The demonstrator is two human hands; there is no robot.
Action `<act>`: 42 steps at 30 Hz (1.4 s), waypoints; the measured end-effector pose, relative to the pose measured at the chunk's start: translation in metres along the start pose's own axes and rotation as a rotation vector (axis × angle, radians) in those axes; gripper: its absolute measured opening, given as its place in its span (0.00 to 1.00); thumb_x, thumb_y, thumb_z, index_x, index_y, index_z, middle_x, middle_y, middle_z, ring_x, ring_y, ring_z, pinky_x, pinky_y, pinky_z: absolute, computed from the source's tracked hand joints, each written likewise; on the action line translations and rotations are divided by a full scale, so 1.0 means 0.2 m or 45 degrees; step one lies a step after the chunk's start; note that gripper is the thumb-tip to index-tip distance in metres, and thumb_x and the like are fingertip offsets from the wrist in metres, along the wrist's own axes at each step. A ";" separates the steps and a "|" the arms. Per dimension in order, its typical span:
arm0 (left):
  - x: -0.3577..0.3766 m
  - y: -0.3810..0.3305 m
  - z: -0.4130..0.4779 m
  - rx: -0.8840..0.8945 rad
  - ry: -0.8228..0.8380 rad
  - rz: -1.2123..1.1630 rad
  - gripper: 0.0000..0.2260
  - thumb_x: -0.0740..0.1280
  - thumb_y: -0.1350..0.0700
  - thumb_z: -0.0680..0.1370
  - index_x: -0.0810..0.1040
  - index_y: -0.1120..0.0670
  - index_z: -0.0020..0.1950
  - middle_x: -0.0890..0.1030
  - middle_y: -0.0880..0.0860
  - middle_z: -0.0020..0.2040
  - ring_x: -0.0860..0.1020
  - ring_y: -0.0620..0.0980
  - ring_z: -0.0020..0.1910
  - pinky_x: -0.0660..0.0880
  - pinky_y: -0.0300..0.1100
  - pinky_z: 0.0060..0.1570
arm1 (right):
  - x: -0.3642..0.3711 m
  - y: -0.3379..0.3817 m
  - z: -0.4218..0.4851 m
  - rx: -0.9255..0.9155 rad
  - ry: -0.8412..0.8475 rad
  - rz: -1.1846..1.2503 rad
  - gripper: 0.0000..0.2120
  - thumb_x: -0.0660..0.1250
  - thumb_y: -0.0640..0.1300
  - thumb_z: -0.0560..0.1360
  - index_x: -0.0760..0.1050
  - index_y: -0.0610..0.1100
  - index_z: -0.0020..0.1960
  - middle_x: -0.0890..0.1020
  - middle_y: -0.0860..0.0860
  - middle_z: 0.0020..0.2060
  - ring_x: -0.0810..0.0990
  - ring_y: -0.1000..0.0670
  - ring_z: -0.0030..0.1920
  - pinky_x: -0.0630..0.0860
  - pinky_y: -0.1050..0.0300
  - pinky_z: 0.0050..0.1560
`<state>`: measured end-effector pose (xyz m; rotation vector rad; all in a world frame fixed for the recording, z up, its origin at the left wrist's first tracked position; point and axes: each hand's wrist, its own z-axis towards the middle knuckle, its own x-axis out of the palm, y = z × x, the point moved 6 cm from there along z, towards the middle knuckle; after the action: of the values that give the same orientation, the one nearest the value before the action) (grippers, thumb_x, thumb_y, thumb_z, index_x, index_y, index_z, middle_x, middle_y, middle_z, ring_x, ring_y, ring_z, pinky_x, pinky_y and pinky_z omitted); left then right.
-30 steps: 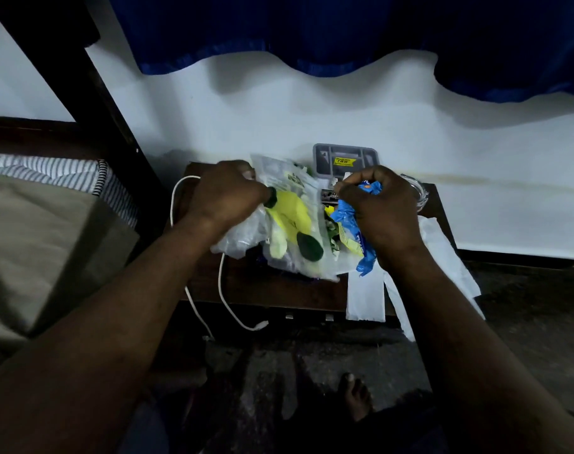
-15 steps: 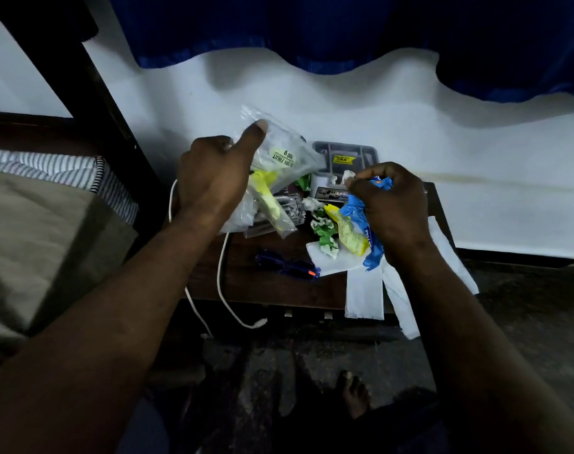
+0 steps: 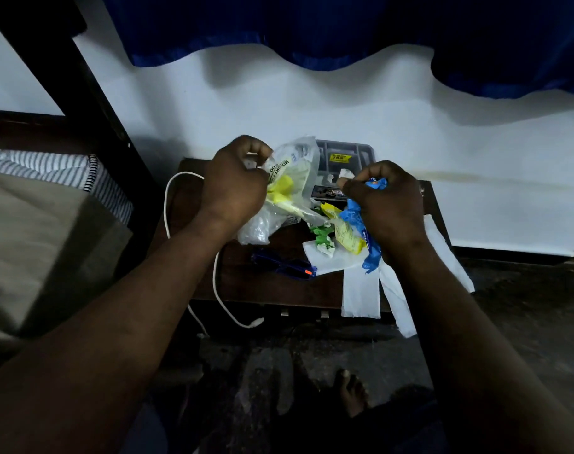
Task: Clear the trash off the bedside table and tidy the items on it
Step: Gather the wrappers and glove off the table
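left hand (image 3: 236, 191): fingers curled, gripping the top of a clear plastic bag (image 3: 292, 172) with yellow print. the bag is raised over the rear of the bedside table (image 3: 246, 290). its lower end hangs close to the tabletop; contact cannot be confirmed.

right hand (image 3: 388, 211): fingers curled round a blue wrapper (image 3: 369, 257) and a yellow wrapper (image 3: 344, 231). both trail out from under the palm, over the right half of the table.

a crumpled green wrapper (image 3: 323, 237) lies on white paper (image 3: 361, 290), just beside the yellow wrapper. strips of the paper hang over the table's front right edge.

blue glasses (image 3: 285, 265), folded, lie near the front edge, between the paper and a white cable (image 3: 216, 273). the cable crosses the left side of the table and drops over the front.

a grey tray (image 3: 344, 154) stands at the rear against the wall, behind both hands.
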<state>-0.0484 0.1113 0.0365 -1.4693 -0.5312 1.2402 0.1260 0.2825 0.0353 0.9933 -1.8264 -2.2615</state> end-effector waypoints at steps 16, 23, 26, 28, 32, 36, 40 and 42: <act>0.19 0.00 -0.08 -0.269 0.260 -0.452 0.31 0.80 0.40 0.64 0.71 0.66 0.36 0.70 0.61 0.34 0.72 0.56 0.35 0.70 0.50 0.42 | 0.25 -0.01 -0.18 0.113 0.478 0.013 0.13 0.70 0.48 0.69 0.86 0.51 0.52 0.89 0.55 0.47 0.87 0.52 0.49 0.82 0.42 0.58; 0.21 0.07 -0.10 -0.311 0.116 -0.319 0.08 0.71 0.49 0.62 0.79 0.44 0.39 0.85 0.55 0.44 0.85 0.56 0.46 0.81 0.56 0.47 | 0.23 -0.03 -0.19 0.242 0.306 0.165 0.15 0.73 0.47 0.70 0.82 0.53 0.56 0.85 0.58 0.51 0.85 0.55 0.50 0.82 0.45 0.59; 0.21 0.06 -0.08 -0.269 0.087 -0.275 0.08 0.71 0.61 0.70 0.81 0.47 0.42 0.86 0.53 0.42 0.86 0.50 0.43 0.79 0.45 0.43 | 0.18 0.02 -0.17 0.135 0.285 0.067 0.10 0.74 0.43 0.72 0.84 0.54 0.51 0.86 0.58 0.49 0.84 0.57 0.51 0.81 0.53 0.59; 0.23 0.04 -0.09 -0.226 0.101 -0.254 0.12 0.65 0.67 0.71 0.83 0.52 0.38 0.86 0.54 0.37 0.85 0.48 0.37 0.79 0.43 0.42 | 0.13 0.04 -0.14 0.033 0.247 -0.058 0.10 0.73 0.42 0.72 0.85 0.53 0.50 0.86 0.59 0.47 0.83 0.58 0.50 0.79 0.58 0.57; 0.25 -0.04 -0.14 -0.059 0.132 -0.081 0.11 0.61 0.56 0.66 0.84 0.50 0.35 0.83 0.50 0.30 0.81 0.50 0.32 0.76 0.43 0.41 | -0.04 0.03 -0.07 -0.006 0.170 -0.404 0.14 0.72 0.43 0.71 0.85 0.55 0.55 0.85 0.58 0.52 0.83 0.56 0.52 0.73 0.63 0.50; 0.26 -0.11 -0.18 0.068 0.159 0.076 0.14 0.64 0.48 0.71 0.84 0.57 0.38 0.82 0.53 0.32 0.81 0.53 0.34 0.78 0.50 0.39 | -0.19 -0.11 -0.06 0.174 0.305 -0.773 0.18 0.72 0.45 0.70 0.82 0.59 0.58 0.83 0.53 0.60 0.81 0.46 0.61 0.71 0.59 0.55; 0.33 -0.10 -0.20 0.159 0.255 0.270 0.10 0.68 0.47 0.73 0.84 0.52 0.38 0.84 0.47 0.36 0.81 0.46 0.37 0.78 0.46 0.44 | -0.23 -0.17 -0.08 0.196 0.342 -0.806 0.17 0.71 0.42 0.68 0.70 0.63 0.41 0.85 0.50 0.59 0.82 0.43 0.61 0.78 0.48 0.62; 0.36 -0.09 -0.20 0.163 0.316 0.360 0.08 0.67 0.47 0.72 0.81 0.49 0.37 0.84 0.47 0.38 0.81 0.47 0.37 0.78 0.43 0.42 | -0.23 -0.22 -0.07 0.236 0.396 -0.909 0.16 0.71 0.43 0.68 0.80 0.62 0.51 0.84 0.51 0.61 0.81 0.44 0.61 0.77 0.52 0.60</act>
<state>0.0183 0.1609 0.0180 -1.5979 -0.0774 1.2590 0.1838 0.3023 0.0146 2.1754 -1.7441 -2.0637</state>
